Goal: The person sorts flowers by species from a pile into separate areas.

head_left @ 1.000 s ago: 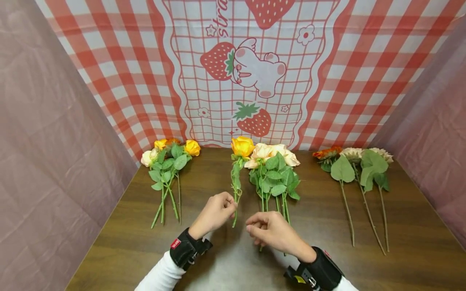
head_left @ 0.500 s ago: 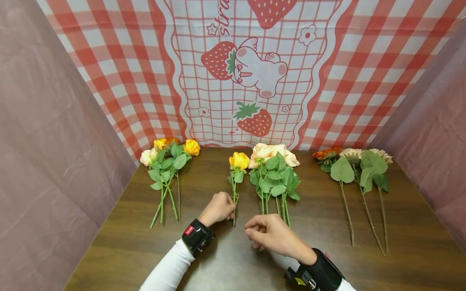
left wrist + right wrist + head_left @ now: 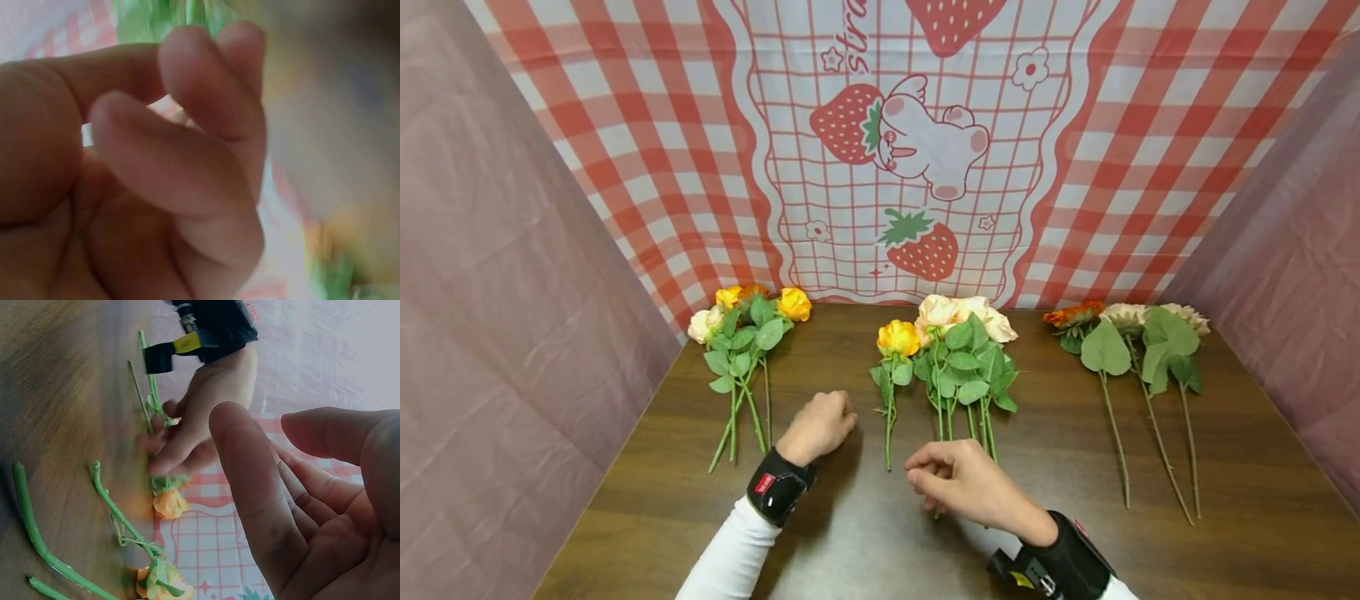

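Note:
A yellow rose (image 3: 898,340) lies on the table just left of the pale peach roses (image 3: 958,315), its stem pointing toward me. My left hand (image 3: 817,427) is to the left of that stem, apart from it. In the left wrist view the fingers (image 3: 187,162) bend loosely and hold nothing. My right hand (image 3: 962,483) hovers in front of the peach roses' stems, covering their lower ends. The right wrist view shows its index finger (image 3: 247,469) and thumb apart with nothing between them; the left hand (image 3: 203,419) appears beyond, blurred.
At the left, a bunch of yellow, orange and cream flowers (image 3: 745,337) lies on the wooden table (image 3: 1022,558). Orange and whitish flowers (image 3: 1123,333) with long stems lie at the right. A red-checked strawberry cloth (image 3: 880,208) hangs behind, with pinkish drapes (image 3: 535,333) at the sides.
My left hand has laid the yellow rose down, let go of its stem and moved left. The rose's head is lower and nearer than before. My right hand has hardly moved.

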A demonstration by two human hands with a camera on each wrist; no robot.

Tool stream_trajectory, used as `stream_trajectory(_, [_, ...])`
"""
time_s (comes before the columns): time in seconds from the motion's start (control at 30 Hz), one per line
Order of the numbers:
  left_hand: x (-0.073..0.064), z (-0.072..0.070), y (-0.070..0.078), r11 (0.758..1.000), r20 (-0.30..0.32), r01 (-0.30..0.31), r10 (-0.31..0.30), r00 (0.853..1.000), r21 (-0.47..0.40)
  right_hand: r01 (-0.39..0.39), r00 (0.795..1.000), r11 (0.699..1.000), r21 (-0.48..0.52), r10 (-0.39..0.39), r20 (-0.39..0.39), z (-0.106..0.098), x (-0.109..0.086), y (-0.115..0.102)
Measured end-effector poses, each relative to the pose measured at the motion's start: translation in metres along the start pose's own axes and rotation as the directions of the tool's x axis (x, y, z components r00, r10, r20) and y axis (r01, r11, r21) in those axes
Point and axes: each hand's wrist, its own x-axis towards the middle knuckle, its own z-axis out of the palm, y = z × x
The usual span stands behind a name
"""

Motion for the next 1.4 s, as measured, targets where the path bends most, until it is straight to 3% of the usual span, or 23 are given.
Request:
stream_trajectory(0.07, [-0.004, -0.016, -0.013, 0.995, -0.063, 0.074, -0.07, 0.996, 0.066, 0.005, 1.0, 1.0, 0.002, -0.005, -0.002, -0.001, -0.001, -0.001])
stream_trajectory(0.13, [-0.007, -0.029, -0.03, 0.982, -0.123, 0.161, -0.149, 0.981, 0.095, 0.008, 1.0, 1.0, 0.008, -0.008, 0.001, -0.001, -0.001, -0.001])
stream_trajectory(0.27, [-0.01, -0.047, -0.068, 0.935, -0.2, 0.338, -0.313, 0.928, 0.104, 0.005, 1.0, 1.0, 0.011, -0.005, 0.014, -0.001, -0.003, 0.0])
stream_trajectory(0.37, [-0.013, -0.05, -0.092, 0.889, -0.175, 0.443, -0.421, 0.89, 0.116, 0.0, 1.0, 1.0, 0.009, 0.0, 0.02, -0.002, -0.004, 0.001])
stream_trajectory(0.47, [-0.015, -0.048, -0.106, 0.863, -0.115, 0.486, -0.473, 0.873, 0.14, 0.001, 1.0, 1.0, 0.008, -0.001, 0.022, -0.002, -0.004, 0.001])
stream_trajectory(0.63, [-0.015, -0.048, -0.113, 0.862, -0.08, 0.481, -0.474, 0.877, 0.162, 0.014, 1.0, 1.0, -0.004, -0.014, 0.022, -0.002, -0.004, 0.001])
stream_trajectory(0.8, [-0.015, -0.049, -0.11, 0.868, -0.132, 0.474, -0.458, 0.879, 0.145, 0.024, 1.0, 0.999, -0.021, -0.024, 0.016, -0.004, -0.004, 0.001])
stream_trajectory(0.93, [-0.012, -0.047, -0.107, 0.888, -0.172, 0.434, -0.409, 0.896, 0.149, 0.015, 1.0, 1.0, -0.018, -0.015, 0.023, -0.004, -0.005, 0.001])
stream_trajectory(1.17, [-0.011, -0.044, -0.109, 0.884, -0.152, 0.43, -0.407, 0.901, 0.182, 0.015, 1.0, 1.0, -0.007, -0.015, 0.027, -0.002, -0.004, 0.001])
stream_trajectory(1.4, [-0.015, -0.048, -0.112, 0.895, -0.156, 0.406, -0.381, 0.911, 0.184, 0.023, 0.999, 1.0, -0.014, -0.023, 0.03, -0.002, -0.003, 0.0])
